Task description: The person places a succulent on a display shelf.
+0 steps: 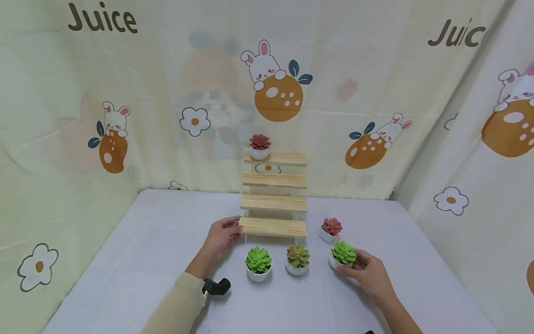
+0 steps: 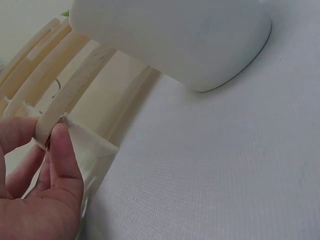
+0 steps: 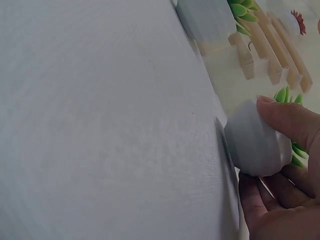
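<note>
My left hand [image 1: 222,237] pinches the left end of the lowest board on a small four-tier wooden stand [image 1: 273,227]. In the left wrist view, thumb and fingers close on that board's end [image 2: 55,110]. My right hand [image 1: 371,274] grips a bright green artificial succulent [image 1: 344,253] by its white pot [image 3: 255,137], thumb on one side and fingers on the other. Right behind it stands a pink-red succulent [image 1: 332,227] in a white angular pot. Another green succulent [image 1: 258,260] and an olive-brown one [image 1: 298,256] stand in front of the stand.
A dark red succulent [image 1: 259,146] in a white pot sits at the left of the top board. White cloth covers the table [image 1: 167,232]. Behind it hangs a printed curtain [image 1: 158,83], with the stand close before it.
</note>
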A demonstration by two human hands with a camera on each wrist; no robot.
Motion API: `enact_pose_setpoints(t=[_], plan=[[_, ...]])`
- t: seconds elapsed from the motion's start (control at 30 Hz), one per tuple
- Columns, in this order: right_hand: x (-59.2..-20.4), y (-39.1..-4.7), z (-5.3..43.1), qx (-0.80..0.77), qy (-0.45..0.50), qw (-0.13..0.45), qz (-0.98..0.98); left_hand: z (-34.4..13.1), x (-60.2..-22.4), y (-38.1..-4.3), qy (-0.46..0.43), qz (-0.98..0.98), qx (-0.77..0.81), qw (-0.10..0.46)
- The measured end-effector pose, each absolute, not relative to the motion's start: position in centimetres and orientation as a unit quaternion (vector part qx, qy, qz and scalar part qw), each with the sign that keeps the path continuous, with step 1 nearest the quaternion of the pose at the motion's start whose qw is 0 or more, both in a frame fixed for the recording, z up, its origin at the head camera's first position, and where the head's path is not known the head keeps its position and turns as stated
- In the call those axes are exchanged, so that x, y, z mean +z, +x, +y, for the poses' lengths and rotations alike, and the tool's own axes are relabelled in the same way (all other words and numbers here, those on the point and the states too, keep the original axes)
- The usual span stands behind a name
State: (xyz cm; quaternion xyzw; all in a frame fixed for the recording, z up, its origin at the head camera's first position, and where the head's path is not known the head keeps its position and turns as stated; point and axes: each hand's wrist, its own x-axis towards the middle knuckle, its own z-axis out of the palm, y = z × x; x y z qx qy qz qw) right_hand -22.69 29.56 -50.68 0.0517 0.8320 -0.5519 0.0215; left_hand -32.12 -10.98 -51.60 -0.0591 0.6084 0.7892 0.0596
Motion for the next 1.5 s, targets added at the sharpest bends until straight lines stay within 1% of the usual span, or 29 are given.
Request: enact_pose_setpoints(t=[0.27, 0.5, 0.9, 1.5], plan=[[-50.1, -22.8, 28.9, -0.528, 0.069, 0.011, 0.847, -10.9, -51.6, -32.1, -0.056, 0.609, 0.789, 0.058], [-49.5, -23.3, 28.3, -0.54, 0.072, -0.003, 0.839, -10.9, -51.6, -32.1, -0.058, 0.609, 0.788, 0.06], [-48.4, -24.3, 26.7, -0.576, 0.034, -0.034, 0.816, -11.0, -51.5, -32.0, -0.057, 0.605, 0.792, 0.061], [-47.0, -25.8, 24.2, -0.596, -0.01, -0.038, 0.802, -10.9, -51.4, -31.9, -0.053, 0.606, 0.791, 0.059]])
